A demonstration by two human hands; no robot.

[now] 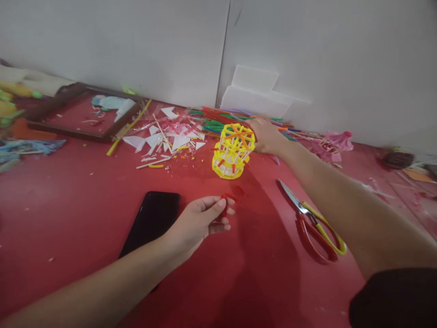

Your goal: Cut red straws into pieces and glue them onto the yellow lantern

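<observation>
My left hand (205,218) is closed, pinching short red pieces (224,205) between thumb and fingers; they look like cut bits of a thin strip or straw. Further red bits (240,191) show just past the fingertips. My right hand (266,135) reaches to the back, beside a small round frame model (234,152) of yellow strips, pale sticks and orange and red bits. Behind the model, thin coloured strips (215,120) in green, red, orange and purple lie in a pile, and the right fingers are over them. What those fingers hold, if anything, is hidden.
Scissors (305,212) with red and yellow handles lie under my right forearm. A black phone (152,221) is beside my left wrist. White scraps and sticks (170,139) litter the back, near a dark frame (68,130). White sheets (256,93) lean against the wall.
</observation>
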